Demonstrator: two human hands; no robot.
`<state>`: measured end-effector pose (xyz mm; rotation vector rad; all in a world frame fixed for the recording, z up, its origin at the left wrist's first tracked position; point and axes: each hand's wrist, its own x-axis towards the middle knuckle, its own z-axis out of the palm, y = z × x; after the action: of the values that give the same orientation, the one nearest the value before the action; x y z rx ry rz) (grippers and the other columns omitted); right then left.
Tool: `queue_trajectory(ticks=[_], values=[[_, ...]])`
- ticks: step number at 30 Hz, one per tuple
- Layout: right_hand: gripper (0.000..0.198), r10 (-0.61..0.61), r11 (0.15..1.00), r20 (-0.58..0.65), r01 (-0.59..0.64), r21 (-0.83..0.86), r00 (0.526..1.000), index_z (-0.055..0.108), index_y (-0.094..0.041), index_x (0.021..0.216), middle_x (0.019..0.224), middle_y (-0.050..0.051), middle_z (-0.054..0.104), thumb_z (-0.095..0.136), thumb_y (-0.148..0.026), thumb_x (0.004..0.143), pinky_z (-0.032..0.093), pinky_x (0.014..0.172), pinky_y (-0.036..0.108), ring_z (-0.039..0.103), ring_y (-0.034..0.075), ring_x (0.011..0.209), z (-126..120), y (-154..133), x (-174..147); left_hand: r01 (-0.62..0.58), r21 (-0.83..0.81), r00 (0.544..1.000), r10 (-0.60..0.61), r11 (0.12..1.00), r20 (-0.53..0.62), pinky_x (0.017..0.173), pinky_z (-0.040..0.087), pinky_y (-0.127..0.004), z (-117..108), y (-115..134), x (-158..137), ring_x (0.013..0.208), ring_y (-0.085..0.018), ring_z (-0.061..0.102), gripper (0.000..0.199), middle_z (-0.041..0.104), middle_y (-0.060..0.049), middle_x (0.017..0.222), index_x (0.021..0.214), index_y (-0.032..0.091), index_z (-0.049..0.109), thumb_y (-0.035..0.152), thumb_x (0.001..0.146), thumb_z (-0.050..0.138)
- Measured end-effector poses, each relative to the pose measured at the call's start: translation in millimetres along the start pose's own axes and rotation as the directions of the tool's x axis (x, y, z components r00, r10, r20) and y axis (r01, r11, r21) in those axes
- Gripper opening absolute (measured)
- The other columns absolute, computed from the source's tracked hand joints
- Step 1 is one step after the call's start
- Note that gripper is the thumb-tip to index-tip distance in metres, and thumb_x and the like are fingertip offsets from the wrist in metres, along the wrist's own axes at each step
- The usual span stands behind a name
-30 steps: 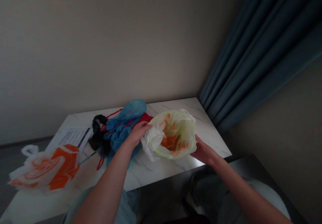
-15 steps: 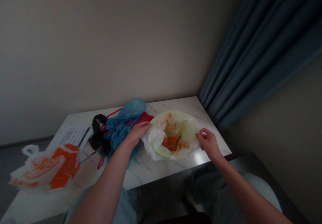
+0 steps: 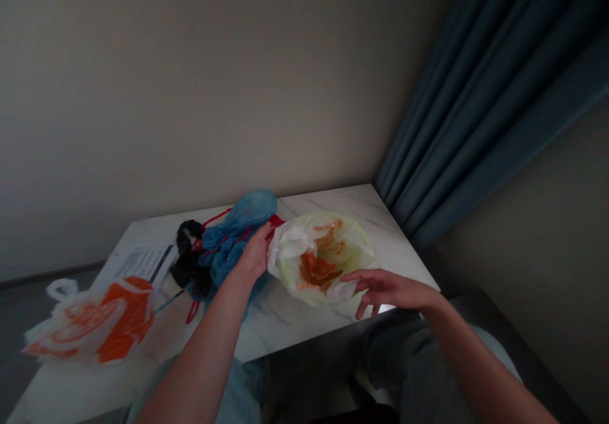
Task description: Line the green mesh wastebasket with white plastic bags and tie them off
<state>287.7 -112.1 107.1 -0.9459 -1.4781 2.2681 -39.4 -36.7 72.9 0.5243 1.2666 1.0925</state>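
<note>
Head view: where's the round pale-green container (image 3: 365,238)?

On the white marble-patterned table (image 3: 280,325), with a translucent white plastic liner printed in orange (image 3: 295,238) draped over its rim.

And the hands?

The left hand (image 3: 255,252) touches the liner's left edge; its fingertips are partly hidden, so I can't tell whether that grip pinches. The right hand (image 3: 392,289) has its grip spread at the near right rim.

Around them?

Crumpled blue plastic (image 3: 235,224) lies just left, black plastic (image 3: 190,270) beside it.
</note>
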Motion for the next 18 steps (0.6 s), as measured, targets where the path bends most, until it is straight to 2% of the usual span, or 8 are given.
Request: queue_trajectory(ticks=[3,5,7,10,11,13,16,18], values=[[0.049,0.042,0.996,-0.107,-0.033,0.084,0.993,0.058,-0.018,0.129,0.082,0.005,0.070,0.068,-0.033,0.084,0.043,0.047,0.023,0.060,0.012,0.050,-29.3,-2.4,-12.3,0.067,0.117,0.994,-0.077,0.991,0.080,0.069,0.057,-0.038,-6.9,-4.8,-10.0,0.087,-0.029,0.071,0.053,0.075,-0.011,0.092,0.106,0.018,0.068,0.063,0.081,0.053],[0.038,-0.038,0.977,-0.363,0.111,0.182,0.931,0.063,-0.017,0.119,0.063,-0.003,0.059,0.065,-0.034,0.084,0.031,0.040,0.021,0.041,0.007,0.039,-56.1,2.6,-9.1,0.142,0.184,0.979,-0.166,0.973,0.121,0.069,0.057,-0.039,-17.3,-8.5,-17.5,0.088,-0.029,0.071,0.059,0.075,-0.011,0.094,0.105,0.021,0.068,0.071,0.076,0.054],[0.029,-0.045,0.941,-0.620,0.242,0.238,0.783,0.065,-0.018,0.107,0.057,-0.005,0.050,0.062,-0.035,0.083,0.029,0.041,0.023,0.036,0.008,0.042,-80.1,9.9,3.4,0.250,0.241,0.946,-0.290,0.938,0.147,0.073,0.057,-0.040,-28.8,-11.5,-24.3,0.090,-0.029,0.071,0.058,0.075,-0.012,0.098,0.102,0.024,0.068,0.074,0.073,0.058],[0.017,0.090,0.951,-0.865,0.216,0.222,0.494,0.063,-0.019,0.090,0.065,0.001,0.056,0.060,-0.033,0.082,0.040,0.050,0.025,0.049,0.013,0.054,-98.5,19.8,30.7,0.348,0.303,0.889,-0.415,0.887,0.195,0.078,0.056,-0.041,-40.4,-13.6,-31.3,0.096,-0.028,0.070,0.050,0.074,-0.013,0.104,0.101,0.025,0.068,0.064,0.070,0.069],[0.014,0.129,0.954,-0.872,0.180,0.239,0.473,0.062,-0.019,0.087,0.069,0.003,0.059,0.058,-0.032,0.083,0.044,0.054,0.026,0.054,0.014,0.059,-99.1,22.1,39.5,0.353,0.318,0.880,-0.428,0.880,0.206,0.079,0.056,-0.041,-42.2,-14.0,-32.7,0.096,-0.028,0.070,0.048,0.074,-0.013,0.105,0.101,0.024,0.068,0.058,0.068,0.074],[0.014,0.186,0.949,-0.808,0.111,0.295,0.560,0.061,-0.020,0.085,0.070,0.004,0.062,0.057,-0.034,0.085,0.047,0.058,0.028,0.058,0.017,0.064,-94.2,24.5,54.3,0.338,0.343,0.883,-0.421,0.877,0.208,0.078,0.056,-0.038,-43.7,-15.2,-34.8,0.093,-0.026,0.070,0.046,0.074,-0.013,0.104,0.099,0.023,0.069,0.047,0.062,0.082],[0.017,0.118,0.935,-0.606,0.117,0.335,0.787,0.063,-0.021,0.087,0.069,0.005,0.065,0.061,-0.038,0.084,0.050,0.061,0.029,0.062,0.019,0.067,-82.2,23.6,67.6,0.299,0.379,0.905,-0.386,0.876,0.179,0.070,0.056,-0.033,-44.2,-18.2,-36.4,0.079,-0.022,0.070,0.045,0.074,-0.011,0.098,0.093,0.022,0.069,0.036,0.055,0.088],[0.017,0.093,0.934,-0.543,0.117,0.338,0.835,0.064,-0.021,0.087,0.069,0.004,0.067,0.066,-0.037,0.082,0.051,0.063,0.030,0.063,0.020,0.068,-77.7,21.7,71.3,0.268,0.396,0.919,-0.357,0.878,0.170,0.063,0.053,-0.031,-45.3,-20.0,-36.6,0.072,-0.021,0.069,0.046,0.075,-0.011,0.095,0.093,0.022,0.070,0.034,0.053,0.089]])
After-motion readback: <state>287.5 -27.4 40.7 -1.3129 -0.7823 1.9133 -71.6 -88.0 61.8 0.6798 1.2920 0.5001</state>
